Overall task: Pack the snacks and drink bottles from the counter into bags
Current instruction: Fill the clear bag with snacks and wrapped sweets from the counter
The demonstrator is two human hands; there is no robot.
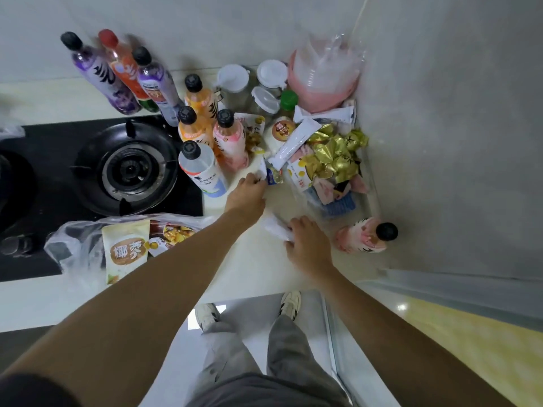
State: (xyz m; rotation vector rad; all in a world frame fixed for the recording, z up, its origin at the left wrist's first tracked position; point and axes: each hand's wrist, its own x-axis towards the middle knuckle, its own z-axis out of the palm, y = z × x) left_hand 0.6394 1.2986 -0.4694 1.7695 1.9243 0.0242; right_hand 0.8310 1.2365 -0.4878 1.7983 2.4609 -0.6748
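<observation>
My left hand [246, 195] reaches over the white counter [249, 259] and pinches a small white snack packet [262, 170] beside the clear drink bottle [202, 171]. My right hand [308, 245] grips a white wrapped snack [274, 227] near the counter's middle. A clear plastic bag [332, 198] at the right holds gold-wrapped sweets [335, 154] and other packets. A second plastic bag [76, 242] at the left holds a coconut snack pouch [126, 251]. A pink bottle [364, 235] stands right of my right hand. Several orange, pink and purple bottles [202, 124] stand behind.
A black gas hob [126, 168] fills the left of the counter. Lidded jars [235, 83] and a pink stack of plastic cups [323, 77] stand at the back by the wall. The grey wall [440, 142] closes the right side.
</observation>
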